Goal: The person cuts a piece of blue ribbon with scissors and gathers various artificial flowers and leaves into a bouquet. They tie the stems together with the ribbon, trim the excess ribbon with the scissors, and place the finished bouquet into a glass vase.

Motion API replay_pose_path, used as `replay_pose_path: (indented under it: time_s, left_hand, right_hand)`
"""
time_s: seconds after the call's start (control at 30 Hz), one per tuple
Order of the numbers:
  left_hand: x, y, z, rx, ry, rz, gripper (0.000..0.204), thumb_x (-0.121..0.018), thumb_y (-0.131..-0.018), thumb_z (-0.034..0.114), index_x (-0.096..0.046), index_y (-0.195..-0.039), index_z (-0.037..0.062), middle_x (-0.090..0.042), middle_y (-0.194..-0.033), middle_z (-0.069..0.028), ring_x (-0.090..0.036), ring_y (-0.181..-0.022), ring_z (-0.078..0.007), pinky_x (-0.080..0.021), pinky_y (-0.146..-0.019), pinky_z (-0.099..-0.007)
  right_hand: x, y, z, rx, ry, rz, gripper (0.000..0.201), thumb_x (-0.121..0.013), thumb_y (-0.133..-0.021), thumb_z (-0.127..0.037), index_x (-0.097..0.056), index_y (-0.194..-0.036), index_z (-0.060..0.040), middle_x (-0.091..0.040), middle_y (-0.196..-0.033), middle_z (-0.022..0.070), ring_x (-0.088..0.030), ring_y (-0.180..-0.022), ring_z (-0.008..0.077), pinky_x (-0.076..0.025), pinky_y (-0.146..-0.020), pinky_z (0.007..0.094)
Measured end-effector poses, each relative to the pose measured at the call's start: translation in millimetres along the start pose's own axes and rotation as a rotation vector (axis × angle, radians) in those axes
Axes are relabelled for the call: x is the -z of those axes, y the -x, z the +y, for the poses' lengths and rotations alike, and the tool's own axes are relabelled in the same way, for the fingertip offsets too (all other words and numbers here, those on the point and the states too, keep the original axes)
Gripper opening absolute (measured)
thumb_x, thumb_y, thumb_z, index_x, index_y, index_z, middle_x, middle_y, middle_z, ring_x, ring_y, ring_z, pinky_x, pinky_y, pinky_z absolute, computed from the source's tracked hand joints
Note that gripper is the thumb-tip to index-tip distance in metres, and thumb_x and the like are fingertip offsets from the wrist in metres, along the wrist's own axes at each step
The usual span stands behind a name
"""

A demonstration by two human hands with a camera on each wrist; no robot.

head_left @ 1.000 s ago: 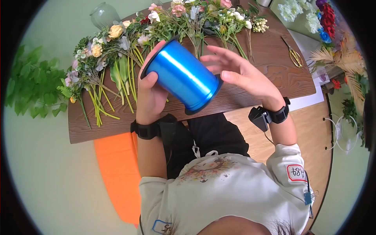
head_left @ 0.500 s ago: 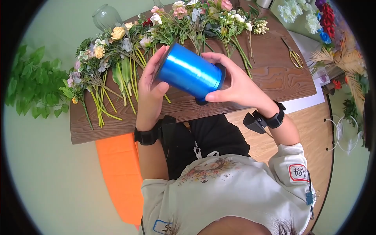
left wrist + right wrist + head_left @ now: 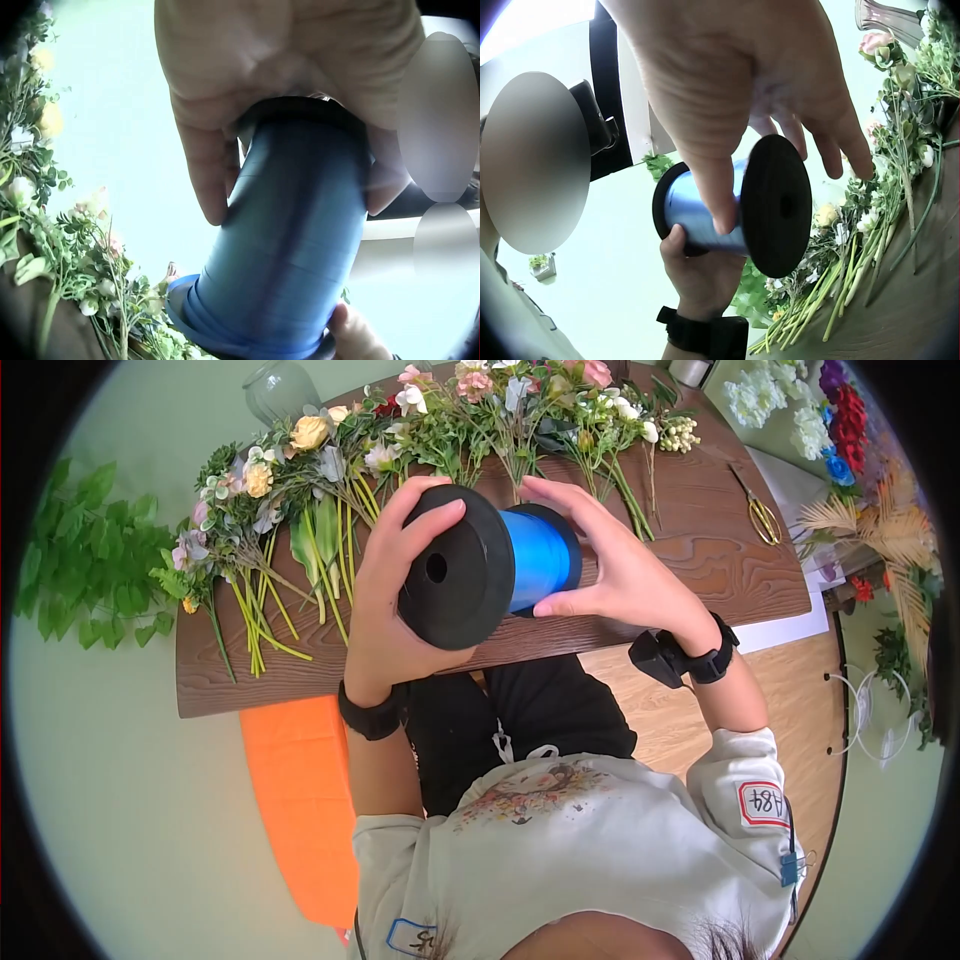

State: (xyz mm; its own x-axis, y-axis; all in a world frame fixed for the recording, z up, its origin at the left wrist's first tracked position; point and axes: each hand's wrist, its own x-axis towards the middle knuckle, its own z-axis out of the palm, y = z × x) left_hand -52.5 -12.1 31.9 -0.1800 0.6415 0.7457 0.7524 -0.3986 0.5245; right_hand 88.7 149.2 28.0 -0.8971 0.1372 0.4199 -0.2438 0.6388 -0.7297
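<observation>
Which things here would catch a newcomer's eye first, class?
Probably the blue spool with black ends, held between the left hand and the right hand. Next, the flowers spread along the far side of the table, then the bright orange patch below its left end.

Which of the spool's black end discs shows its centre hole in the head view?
The disc, at the left hand; the other disc, at the right hand, faces away.

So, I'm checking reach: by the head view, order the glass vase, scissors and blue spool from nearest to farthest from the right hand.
1. Blue spool, touching the right hand
2. Scissors, off to the right
3. Glass vase, at upper left
</observation>
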Motion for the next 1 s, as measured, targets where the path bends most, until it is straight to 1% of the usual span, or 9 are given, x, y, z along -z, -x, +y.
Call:
replay_pose_path:
  time_s: [0.07,0.23,0.3,0.4,0.47,0.53,0.67,0.77,1.0]
  left_hand:
    - [-1,1,-2,-0.041,-0.042,-0.027,0.072,-0.069,-0.052,0.014,-0.04,-0.116,0.0031,-0.038,-0.12,-0.0173,-0.04,-0.109,-0.0288,-0.031,-0.091,-0.0365]
    - [-4,1,-4,0.119,-0.035,-0.025,0.077,-0.07,-0.046,0.009,-0.04,-0.117,0.0071,-0.033,-0.122,-0.0155,-0.036,-0.111,-0.0302,-0.033,-0.09,-0.0378]
    - [-8,4,-8,0.197,0.034,-0.011,0.08,-0.07,-0.046,0.01,-0.038,-0.119,0.0074,-0.032,-0.123,-0.0151,-0.034,-0.113,-0.0302,-0.032,-0.091,-0.0384]
    - [-11,7,-12,0.239,0.005,0.062,0.078,-0.069,-0.046,0.011,-0.038,-0.117,0.0093,-0.033,-0.12,-0.0145,-0.034,-0.11,-0.0314,-0.03,-0.091,-0.0403]
    - [-9,8,-8,0.058,-0.24,0.014,0.072,-0.068,-0.045,0.011,-0.042,-0.112,0.0118,-0.036,-0.116,-0.0143,-0.036,-0.105,-0.032,-0.031,-0.087,-0.0414]
    - [-13,11,-3,0.032,-0.231,0.031,0.065,-0.067,-0.043,0.009,-0.047,-0.104,0.0171,-0.037,-0.115,-0.0109,-0.036,-0.103,-0.0312,-0.031,-0.084,-0.0419]
    - [-19,15,5,-0.103,-0.49,-0.129,0.061,-0.067,-0.038,0.009,-0.053,-0.095,0.0258,-0.041,-0.113,-0.0007,-0.035,-0.104,-0.0294,-0.035,-0.084,-0.0397]
    - [-24,21,4,-0.169,-0.562,-0.205,0.051,-0.063,-0.044,0.009,-0.055,-0.092,0.0253,-0.043,-0.111,-0.0015,-0.035,-0.105,-0.0309,-0.034,-0.084,-0.0405]
    - [-33,30,8,-0.311,-0.776,-0.288,0.032,-0.06,-0.064,0.016,-0.055,-0.091,0.032,-0.044,-0.113,0.0072,-0.033,-0.108,-0.0244,-0.035,-0.073,-0.0371]
  right_hand:
    - [2,-2,-1,-0.032,0.007,-0.042,0.079,-0.074,-0.057,-0.021,-0.032,-0.122,-0.0046,-0.04,-0.117,0.0145,-0.041,-0.108,0.0286,-0.036,-0.089,0.0347]
    - [-6,-1,9,-0.12,0.051,-0.022,0.071,-0.071,-0.059,-0.007,-0.036,-0.121,-0.0072,-0.033,-0.126,0.0093,-0.038,-0.113,0.025,-0.039,-0.089,0.0365]
    - [-12,-3,14,0.059,0.282,0.111,0.066,-0.067,-0.062,-0.004,-0.034,-0.119,-0.0014,-0.034,-0.123,0.0152,-0.043,-0.106,0.0305,-0.043,-0.081,0.0348]
    - [-16,-3,13,-0.01,0.152,0.139,0.06,-0.062,-0.063,0.003,-0.036,-0.117,-0.0025,-0.035,-0.122,0.0137,-0.046,-0.102,0.0286,-0.048,-0.071,0.0315]
    - [-9,-5,8,-0.014,0.133,0.144,0.058,-0.06,-0.064,0.004,-0.037,-0.117,-0.0039,-0.036,-0.12,0.0132,-0.047,-0.1,0.0279,-0.049,-0.068,0.0302]
    - [-5,-5,5,-0.02,0.114,0.147,0.055,-0.058,-0.065,0.005,-0.038,-0.116,-0.0052,-0.037,-0.118,0.0128,-0.048,-0.099,0.0271,-0.05,-0.064,0.029]
    - [0,-5,9,-0.018,0.131,0.14,0.048,-0.053,-0.069,0.004,-0.041,-0.114,-0.0072,-0.044,-0.11,0.0123,-0.052,-0.089,0.0259,-0.05,-0.065,0.0286]
    - [1,-6,7,-0.016,0.135,0.156,0.044,-0.053,-0.069,0.001,-0.044,-0.112,-0.007,-0.049,-0.102,0.012,-0.054,-0.083,0.0252,-0.049,-0.063,0.0285]
    - [0,-5,9,-0.073,0.147,0.113,0.042,-0.054,-0.069,-0.002,-0.046,-0.11,-0.0074,-0.052,-0.093,0.0119,-0.055,-0.077,0.0255,-0.048,-0.061,0.0298]
